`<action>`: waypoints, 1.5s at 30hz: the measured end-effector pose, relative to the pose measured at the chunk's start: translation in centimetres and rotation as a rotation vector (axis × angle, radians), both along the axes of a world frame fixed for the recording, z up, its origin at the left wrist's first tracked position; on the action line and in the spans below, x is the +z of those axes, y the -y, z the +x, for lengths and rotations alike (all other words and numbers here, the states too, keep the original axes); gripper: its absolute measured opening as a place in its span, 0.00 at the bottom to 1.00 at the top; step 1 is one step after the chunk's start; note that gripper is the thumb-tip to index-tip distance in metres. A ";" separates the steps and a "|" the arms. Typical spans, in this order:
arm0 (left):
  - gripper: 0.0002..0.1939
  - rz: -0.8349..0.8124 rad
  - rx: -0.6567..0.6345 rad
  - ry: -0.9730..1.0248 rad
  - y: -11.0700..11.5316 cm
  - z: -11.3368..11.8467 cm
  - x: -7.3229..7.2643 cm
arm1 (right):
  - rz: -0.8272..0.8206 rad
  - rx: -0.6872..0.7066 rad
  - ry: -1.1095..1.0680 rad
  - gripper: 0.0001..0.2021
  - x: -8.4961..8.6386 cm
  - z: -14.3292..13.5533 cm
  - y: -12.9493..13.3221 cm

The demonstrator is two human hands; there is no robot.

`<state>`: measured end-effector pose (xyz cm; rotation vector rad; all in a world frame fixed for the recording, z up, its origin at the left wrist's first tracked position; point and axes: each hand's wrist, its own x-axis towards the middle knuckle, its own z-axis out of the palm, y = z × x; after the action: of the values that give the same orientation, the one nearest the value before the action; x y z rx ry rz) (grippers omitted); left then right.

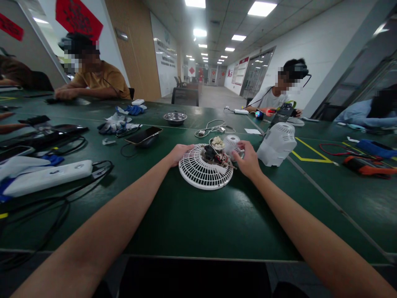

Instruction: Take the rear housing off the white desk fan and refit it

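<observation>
A round white fan grille (pixel 201 181) lies on the green table in front of me. On top of it sit a dark motor (pixel 212 154) and a tangle of wires. My left hand (pixel 180 154) grips the grille's left rim, its fingertips partly hidden. At the right, my right hand (pixel 248 159) has thumb and fingers closed on a white vented motor cover (pixel 231 143), beside the motor. A cream-coloured round part (pixel 217 143) shows between motor and cover. Just right of that hand, a white plastic fan housing (pixel 277 145) stands on the table.
Beyond the grille are a metal bowl (pixel 175 118) and a white cable (pixel 214 125). Leftward lie a phone (pixel 144 135), gloves (pixel 116 125) and a power strip (pixel 51 180) with black cords. An orange multimeter (pixel 369 166) is far right. Other people sit around the table.
</observation>
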<state>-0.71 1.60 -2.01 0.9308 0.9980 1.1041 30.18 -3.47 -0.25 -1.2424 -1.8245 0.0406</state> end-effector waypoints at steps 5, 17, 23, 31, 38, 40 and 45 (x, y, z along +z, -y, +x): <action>0.05 0.023 0.012 -0.003 0.5 0.1 0.3 | -0.080 -0.086 0.053 0.37 -1.6 1.6 -2.5; 0.06 0.025 0.015 -0.022 0.5 0.1 0.3 | -0.501 -0.012 -0.934 0.21 -0.7 2.2 -3.4; 0.05 0.014 0.022 -0.033 0.6 0.2 0.5 | -0.621 0.226 -1.295 0.19 0.5 -0.6 -1.2; 0.07 0.041 -0.007 -0.057 0.1 -0.2 0.0 | -0.152 0.355 -0.516 0.37 0.4 -4.5 2.3; 0.09 0.087 -0.021 -0.163 0.3 -0.2 0.1 | -0.032 0.368 -0.119 0.39 0.5 -3.7 2.7; 0.12 0.221 0.022 -0.322 0.3 -0.4 0.1 | -0.013 0.370 -0.097 0.41 0.6 -3.5 2.6; 0.25 0.861 0.084 -0.769 1.3 -0.6 1.3 | -0.008 0.372 -0.038 0.41 0.6 -3.4 2.5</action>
<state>-1.26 0.30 -0.73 2.1350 1.1737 1.2927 26.82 -5.92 0.39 -0.8864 -2.0002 0.2761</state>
